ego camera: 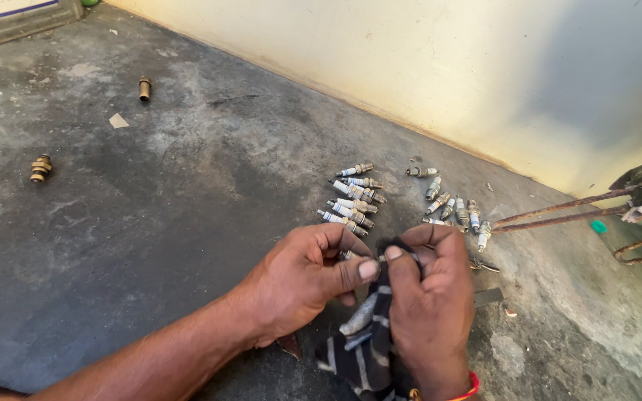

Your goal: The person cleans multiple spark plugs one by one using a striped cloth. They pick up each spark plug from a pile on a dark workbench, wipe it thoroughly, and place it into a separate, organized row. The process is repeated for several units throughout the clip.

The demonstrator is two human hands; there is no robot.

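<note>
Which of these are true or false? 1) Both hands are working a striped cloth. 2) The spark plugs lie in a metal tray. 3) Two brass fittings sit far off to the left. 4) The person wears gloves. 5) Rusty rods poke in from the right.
1) True: the left hand and right hand pinch a dark striped cloth, with a small metal part between the fingertips.
2) False: the spark plugs lie loose on the bare concrete floor, in two clusters.
3) True: two brass fittings lie apart from the plugs.
4) False: both hands are bare; the right wrist has a red band.
5) True: rusty rods reach in beside the plugs.
</note>
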